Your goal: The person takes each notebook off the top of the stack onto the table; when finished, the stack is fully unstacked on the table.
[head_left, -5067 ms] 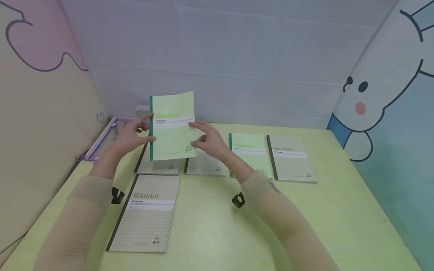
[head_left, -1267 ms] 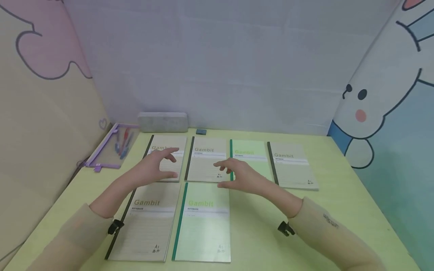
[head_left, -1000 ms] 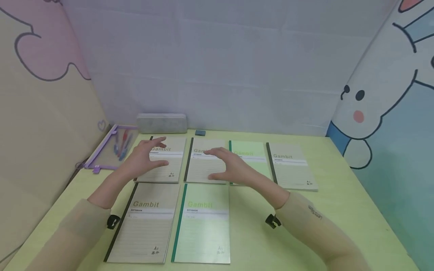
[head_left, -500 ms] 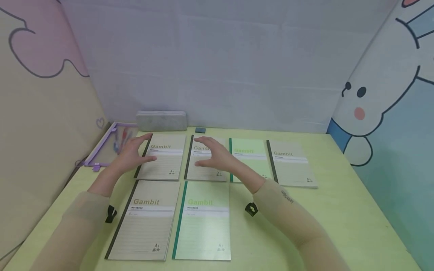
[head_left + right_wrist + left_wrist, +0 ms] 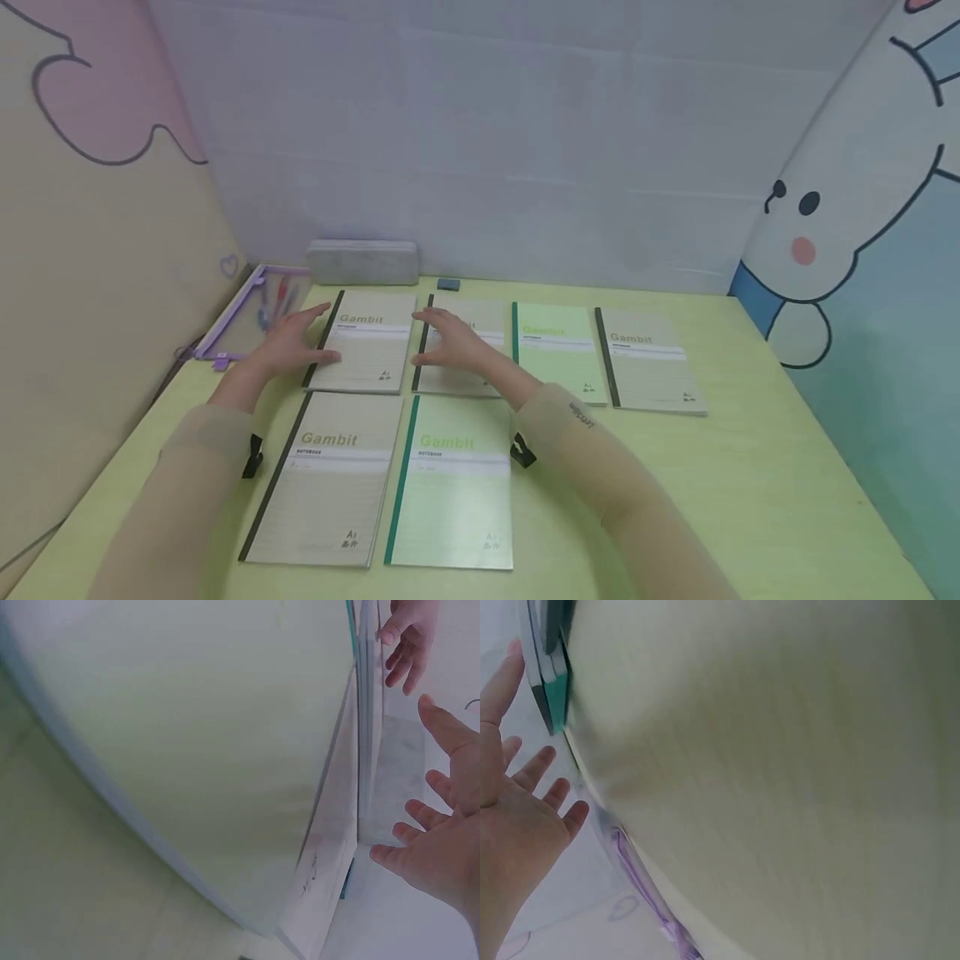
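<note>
A grey "Gambit" notebook (image 5: 365, 342) with a dark spine lies at the left end of the back row. My left hand (image 5: 283, 343) is at its spine side, fingers spread and thumb over the spine; whether the thumb touches is unclear. Over the neighbouring grey notebook (image 5: 480, 333) hovers my right hand (image 5: 456, 343), its fingertips pointing at the first notebook's right edge. In the right wrist view the right hand's fingers (image 5: 442, 750) are apart and hold nothing. A grey notebook (image 5: 322, 483) and a green notebook (image 5: 452, 500) lie side by side in front.
A green notebook (image 5: 558, 354) and a grey notebook (image 5: 651, 360) continue the back row to the right. Behind stand a grey pencil case (image 5: 363, 262) and a small blue block (image 5: 448, 284). A purple-edged clear pouch (image 5: 240, 321) with pens lies at the back left.
The green notebook, held up by both hands at first, now lies in the front row. Both hands let go of it and moved to the back left notebook, the right hand sweeping leftward.
</note>
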The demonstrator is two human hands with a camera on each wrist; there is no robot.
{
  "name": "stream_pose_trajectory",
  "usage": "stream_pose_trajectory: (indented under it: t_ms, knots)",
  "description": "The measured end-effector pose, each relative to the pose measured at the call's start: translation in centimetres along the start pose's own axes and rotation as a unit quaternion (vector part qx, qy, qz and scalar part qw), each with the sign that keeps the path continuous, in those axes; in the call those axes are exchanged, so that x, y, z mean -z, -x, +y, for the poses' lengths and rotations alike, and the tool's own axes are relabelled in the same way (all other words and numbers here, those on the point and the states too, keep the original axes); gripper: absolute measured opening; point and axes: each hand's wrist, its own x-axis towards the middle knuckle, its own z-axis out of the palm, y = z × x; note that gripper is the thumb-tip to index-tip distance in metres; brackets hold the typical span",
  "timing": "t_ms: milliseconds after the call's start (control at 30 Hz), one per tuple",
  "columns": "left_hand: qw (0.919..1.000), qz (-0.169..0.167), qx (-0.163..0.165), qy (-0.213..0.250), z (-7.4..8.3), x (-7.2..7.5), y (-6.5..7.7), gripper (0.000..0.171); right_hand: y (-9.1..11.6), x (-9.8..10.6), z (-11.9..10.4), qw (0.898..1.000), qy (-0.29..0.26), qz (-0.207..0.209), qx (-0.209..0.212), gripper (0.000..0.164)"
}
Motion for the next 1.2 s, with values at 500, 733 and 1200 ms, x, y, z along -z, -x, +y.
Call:
stream_pose_trajectory:
  t_ms: [500,733,1200]
  knots:
    - [0.9966,-0.065,0.047,-0.019,-0.5,0.2,-0.3,0.108,-1.1,-2.4,0.0,0.993,0.100,-0.058,-0.002,0.071]
    - [0.9967,-0.063,0.042,-0.030,-0.7,0.2,-0.7,0.108,-0.8,-2.5,-0.9,0.992,0.104,-0.061,-0.021,0.072]
    - [0.9957,-0.073,0.051,-0.026,0.3,0.5,-0.5,0.105,-0.7,-2.5,-1.3,0.992,0.109,-0.053,-0.030,0.072]
